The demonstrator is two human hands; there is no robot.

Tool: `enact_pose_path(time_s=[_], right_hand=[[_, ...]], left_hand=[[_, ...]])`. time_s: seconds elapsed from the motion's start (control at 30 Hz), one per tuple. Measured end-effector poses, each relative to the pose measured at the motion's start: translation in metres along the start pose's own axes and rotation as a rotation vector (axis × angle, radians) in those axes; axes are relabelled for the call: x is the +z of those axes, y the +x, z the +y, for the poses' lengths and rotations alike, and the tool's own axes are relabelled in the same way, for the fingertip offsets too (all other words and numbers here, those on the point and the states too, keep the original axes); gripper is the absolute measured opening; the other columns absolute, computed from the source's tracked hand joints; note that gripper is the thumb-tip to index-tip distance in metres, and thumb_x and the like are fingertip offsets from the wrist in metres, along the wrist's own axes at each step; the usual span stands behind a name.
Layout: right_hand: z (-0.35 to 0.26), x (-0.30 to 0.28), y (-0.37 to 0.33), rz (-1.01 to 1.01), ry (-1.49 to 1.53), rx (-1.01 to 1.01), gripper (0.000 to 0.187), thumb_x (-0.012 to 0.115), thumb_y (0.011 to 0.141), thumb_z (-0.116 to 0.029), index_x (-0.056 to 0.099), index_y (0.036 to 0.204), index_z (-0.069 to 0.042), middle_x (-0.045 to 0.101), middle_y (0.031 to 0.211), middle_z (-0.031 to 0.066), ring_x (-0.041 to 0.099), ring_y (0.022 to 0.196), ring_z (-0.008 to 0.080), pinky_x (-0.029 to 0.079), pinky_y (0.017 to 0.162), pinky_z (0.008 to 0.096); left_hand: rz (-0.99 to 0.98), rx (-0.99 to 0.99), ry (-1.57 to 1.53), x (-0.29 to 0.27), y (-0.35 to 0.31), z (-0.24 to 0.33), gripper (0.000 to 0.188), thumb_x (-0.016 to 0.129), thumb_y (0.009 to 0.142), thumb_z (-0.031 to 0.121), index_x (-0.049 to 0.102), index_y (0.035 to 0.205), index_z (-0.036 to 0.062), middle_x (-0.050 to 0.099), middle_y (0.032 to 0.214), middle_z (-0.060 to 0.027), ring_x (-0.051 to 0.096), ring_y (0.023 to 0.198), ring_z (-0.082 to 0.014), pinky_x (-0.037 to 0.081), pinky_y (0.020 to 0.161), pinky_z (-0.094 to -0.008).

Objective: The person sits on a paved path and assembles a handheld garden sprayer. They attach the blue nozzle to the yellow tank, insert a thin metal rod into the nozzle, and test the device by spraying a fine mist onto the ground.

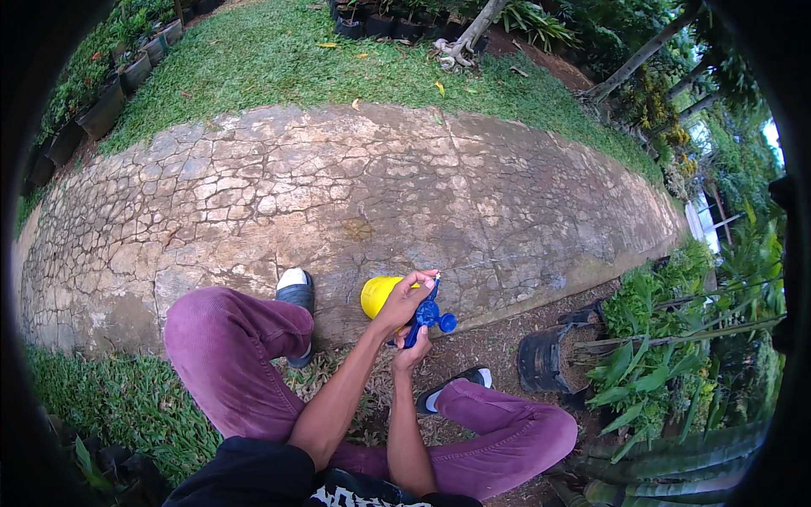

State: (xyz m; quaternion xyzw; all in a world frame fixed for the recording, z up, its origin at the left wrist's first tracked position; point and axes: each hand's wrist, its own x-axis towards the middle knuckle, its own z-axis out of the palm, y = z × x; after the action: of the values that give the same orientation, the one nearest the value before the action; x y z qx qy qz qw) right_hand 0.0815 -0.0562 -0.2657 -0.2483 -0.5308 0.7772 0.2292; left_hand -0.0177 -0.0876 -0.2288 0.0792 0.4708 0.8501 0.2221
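A pump sprayer lies tilted between my shoes, with a yellow tank [377, 296] and a blue spray head [427, 314] that carries a round blue knob. Around the nozzle end of the head, my left hand [404, 302] is closed, its fingertips at the small tip. Lower down, my right hand [411, 351] grips the blue handle part close to my body. My left hand and wrist cover part of the tank.
Cracked stone paving [338, 194] stretches ahead, with grass [262, 63] beyond it. A black planting bag [542, 359] with soil and leafy plants stands to the right. My bent knees flank the sprayer. Potted plants line the far left, and a tree trunk [473, 38] rises at the back.
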Motion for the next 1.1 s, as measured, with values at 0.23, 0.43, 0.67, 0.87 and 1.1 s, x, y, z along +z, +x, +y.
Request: enact_pose_path(time_s=[0.23, 0.43, 0.67, 0.87, 1.1], right_hand=[[0.0052, -0.0047, 0.0024, -0.060, 0.002, -0.003, 0.048, 0.039, 0.091, -0.041, 0.050, 0.064, -0.003, 0.045, 0.056, 0.0044, 0.040, 0.050, 0.0126, 0.031, 0.049, 0.0263], [0.0069, -0.0054, 0.0019, -0.091, -0.003, -0.057, 0.051, 0.037, 0.092, -0.043, 0.052, 0.066, -0.002, 0.046, 0.057, 0.0041, 0.041, 0.049, 0.0127, 0.032, 0.049, 0.0265], [0.0038, -0.0027, 0.0013, -0.074, -0.026, -0.048, 0.052, 0.037, 0.093, -0.044, 0.052, 0.067, -0.001, 0.046, 0.057, 0.0035, 0.040, 0.049, 0.0117, 0.032, 0.047, 0.0259], [0.0035, -0.0014, 0.0007, -0.072, 0.002, -0.021, 0.050, 0.038, 0.093, -0.042, 0.052, 0.067, -0.001, 0.047, 0.058, 0.0043, 0.041, 0.048, 0.0123, 0.033, 0.048, 0.0264], [0.0028, -0.0032, 0.0034, -0.088, -0.038, 0.031, 0.047, 0.039, 0.092, -0.038, 0.051, 0.066, -0.002, 0.047, 0.059, 0.0054, 0.041, 0.051, 0.0136, 0.034, 0.051, 0.0269]], left_hand=[[0.035, 0.007, 0.010, -0.0012, 0.0007, -0.0024, 0.014, 0.053, 0.096, 0.018, 0.054, 0.102, 0.0051, 0.050, 0.128, -0.0061, 0.056, 0.098, -0.0120, 0.044, 0.087, -0.0262], [0.034, 0.003, 0.041, -0.0020, -0.0007, 0.0004, 0.015, 0.052, 0.096, 0.020, 0.054, 0.101, 0.0055, 0.044, 0.136, -0.0079, 0.057, 0.100, -0.0137, 0.045, 0.088, -0.0276], [-0.004, -0.031, 0.048, -0.0032, -0.0015, 0.0046, 0.017, 0.052, 0.096, 0.021, 0.054, 0.102, 0.0058, 0.036, 0.144, -0.0097, 0.056, 0.102, -0.0127, 0.044, 0.088, -0.0272], [-0.033, -0.031, 0.031, -0.0056, 0.0003, 0.0021, 0.015, 0.052, 0.096, 0.019, 0.055, 0.104, 0.0059, 0.042, 0.140, -0.0079, 0.057, 0.099, -0.0126, 0.044, 0.088, -0.0266], [0.041, 0.014, 0.034, -0.0059, 0.0010, -0.0017, 0.013, 0.053, 0.095, 0.015, 0.054, 0.102, 0.0045, 0.039, 0.141, -0.0061, 0.056, 0.098, -0.0113, 0.044, 0.085, -0.0255]])
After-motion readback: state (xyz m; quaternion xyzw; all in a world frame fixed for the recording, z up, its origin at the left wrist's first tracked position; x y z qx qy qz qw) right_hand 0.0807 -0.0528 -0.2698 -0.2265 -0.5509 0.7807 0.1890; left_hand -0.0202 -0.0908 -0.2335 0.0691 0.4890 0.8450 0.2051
